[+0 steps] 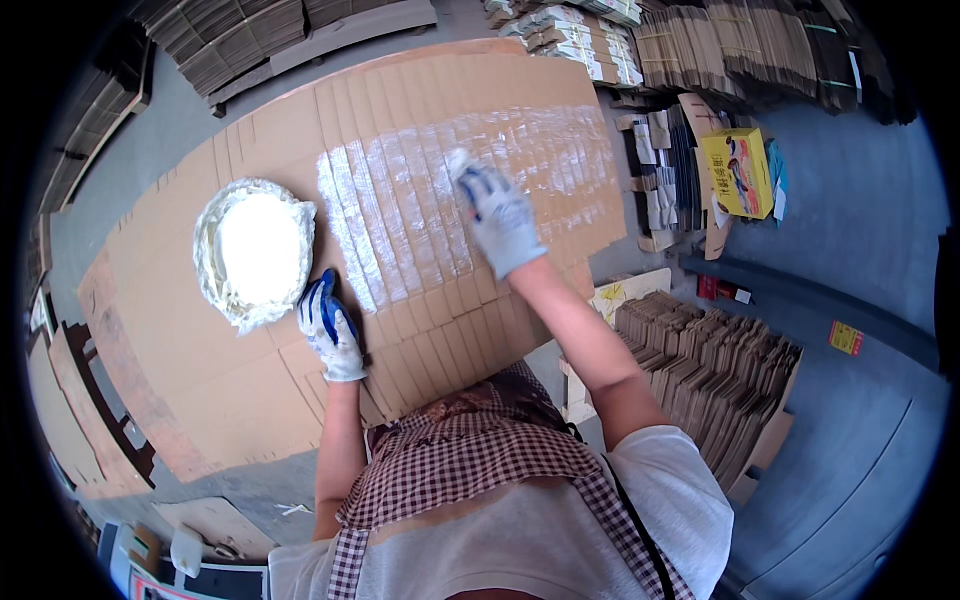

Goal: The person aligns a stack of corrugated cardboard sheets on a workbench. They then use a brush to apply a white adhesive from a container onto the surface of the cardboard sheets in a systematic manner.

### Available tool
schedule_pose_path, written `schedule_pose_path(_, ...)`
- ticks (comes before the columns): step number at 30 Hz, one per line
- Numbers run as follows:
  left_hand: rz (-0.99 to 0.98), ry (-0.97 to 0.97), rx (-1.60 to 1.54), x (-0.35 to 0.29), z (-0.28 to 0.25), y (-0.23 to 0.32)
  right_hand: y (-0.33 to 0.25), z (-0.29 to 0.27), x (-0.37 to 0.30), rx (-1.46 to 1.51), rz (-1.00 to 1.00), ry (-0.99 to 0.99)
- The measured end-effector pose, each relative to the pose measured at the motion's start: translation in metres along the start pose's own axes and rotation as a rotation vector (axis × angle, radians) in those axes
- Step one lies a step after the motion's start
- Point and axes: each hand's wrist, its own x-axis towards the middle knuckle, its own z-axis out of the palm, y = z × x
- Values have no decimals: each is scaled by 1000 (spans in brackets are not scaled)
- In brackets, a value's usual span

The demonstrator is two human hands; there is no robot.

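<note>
Both my hands wear white work gloves with blue coating. My right hand (495,215) is stretched over a row of overlapping cardboard pieces (425,335), its fingers closed around a small white wad (459,160) whose exact kind is blurred. A shiny, wet-looking white coating (385,200) lies in a broad band across the cardboard. My left hand (330,325) rests on the cardboard with its fingers extended, close to a round basin (205,255) with a crusted, ragged white rim. Bright white paste (262,240) fills the basin.
Bundled cardboard stacks (690,45) stand along the far side. To the right are a yellow printed box (738,172) and a pallet of upright cardboard pieces (700,370). A dark blue beam (820,305) crosses the floor there. A white container (187,550) stands at lower left.
</note>
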Motion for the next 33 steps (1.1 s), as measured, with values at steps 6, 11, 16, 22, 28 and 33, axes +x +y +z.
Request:
schedule_pose_path(6, -36, -35, 7, 0, -2, -1, -14, -10, 0, -26, -98, 75)
schedule_pose_path(11, -8, -24, 35, 0, -3, 0, 8, 3, 13, 40, 1, 50)
schedule_pose_path(16, -8, -21, 12, 0, -1, -4, 54, -16, 37, 36, 239, 109)
schedule_pose_path(22, -19, -45, 9, 1, -1, -3, 68, -2, 43, 56, 136, 95)
schedule_pose_path(28, -25, 4, 28, -1, -3, -2, 60, -41, 27, 47, 264, 118)
schedule_pose_path(33, -42, -31, -26, 3, 0, 2, 54, -28, -45, 123, 246, 26)
